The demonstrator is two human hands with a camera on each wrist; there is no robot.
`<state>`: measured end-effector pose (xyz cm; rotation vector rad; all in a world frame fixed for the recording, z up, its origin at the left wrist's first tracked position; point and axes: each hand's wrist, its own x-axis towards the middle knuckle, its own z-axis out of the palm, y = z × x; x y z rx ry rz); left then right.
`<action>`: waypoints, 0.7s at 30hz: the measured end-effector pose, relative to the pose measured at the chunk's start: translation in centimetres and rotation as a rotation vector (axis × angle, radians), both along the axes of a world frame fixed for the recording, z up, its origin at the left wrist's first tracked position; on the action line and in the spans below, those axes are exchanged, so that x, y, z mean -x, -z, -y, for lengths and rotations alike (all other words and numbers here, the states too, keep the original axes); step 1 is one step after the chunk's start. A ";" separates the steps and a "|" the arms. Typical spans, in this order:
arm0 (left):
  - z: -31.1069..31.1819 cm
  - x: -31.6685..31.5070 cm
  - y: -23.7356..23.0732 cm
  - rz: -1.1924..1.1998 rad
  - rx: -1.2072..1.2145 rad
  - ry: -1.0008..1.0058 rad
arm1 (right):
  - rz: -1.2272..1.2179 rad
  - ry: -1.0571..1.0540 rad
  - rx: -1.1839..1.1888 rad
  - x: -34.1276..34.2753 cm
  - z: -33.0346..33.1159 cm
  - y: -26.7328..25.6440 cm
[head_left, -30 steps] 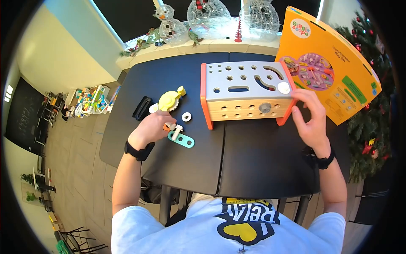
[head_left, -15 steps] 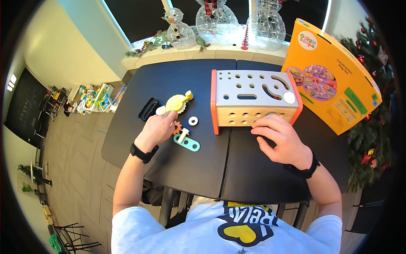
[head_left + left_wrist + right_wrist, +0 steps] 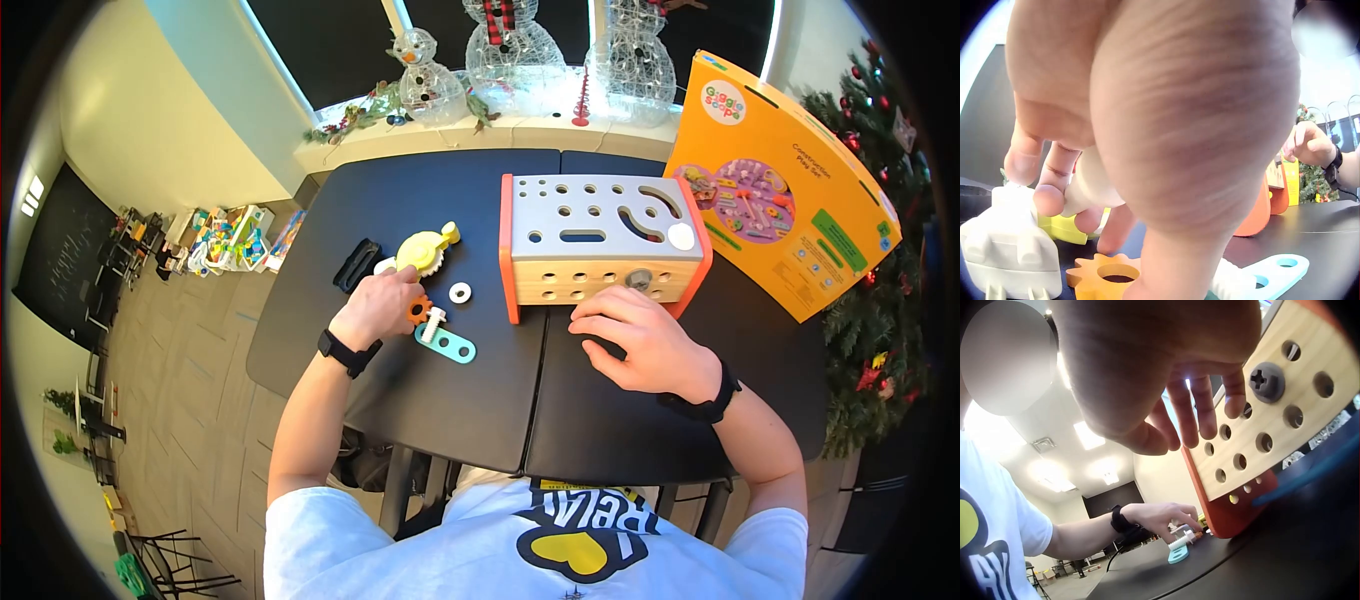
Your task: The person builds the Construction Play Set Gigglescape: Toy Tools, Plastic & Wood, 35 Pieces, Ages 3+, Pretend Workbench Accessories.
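Note:
My left hand (image 3: 378, 308) is low over the toy parts on the left of the table. In the left wrist view its fingers curl about a cream-white piece (image 3: 1092, 178), largely hidden by the palm. Close by lie an orange gear (image 3: 1094, 275), a white screw (image 3: 433, 324), a teal strip with holes (image 3: 455, 347), a white ring (image 3: 460, 293) and a yellow toy piece (image 3: 420, 250). My right hand (image 3: 645, 345), fingers loosely bent and holding nothing, hovers before the wooden toy workbench (image 3: 585, 208). A grey cross-slot screw (image 3: 1267, 382) sits in the workbench's front panel.
An orange box (image 3: 790, 190) stands upright behind the workbench's right end. A black case (image 3: 357, 265) lies at the left. A white round cap (image 3: 681, 236) sits on the workbench top. A seam (image 3: 535, 400) crosses the black table.
My right hand has moved left and down, from the workbench's right end to in front of its holed panel. My left hand stays by the small parts. The head view has shifted slightly.

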<state>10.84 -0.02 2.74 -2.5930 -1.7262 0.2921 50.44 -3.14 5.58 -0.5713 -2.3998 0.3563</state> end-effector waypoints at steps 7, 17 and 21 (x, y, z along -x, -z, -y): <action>0.8 -1.4 -3.6 0.256 -0.239 0.048 | -0.058 0.018 0.066 0.6 0.0 0.2; 4.9 -11.3 -6.9 0.726 -0.420 0.390 | -0.241 0.065 0.726 4.7 1.4 -2.0; 5.5 -12.8 -5.9 0.808 -0.350 0.374 | -0.355 0.019 0.852 4.3 1.2 -0.8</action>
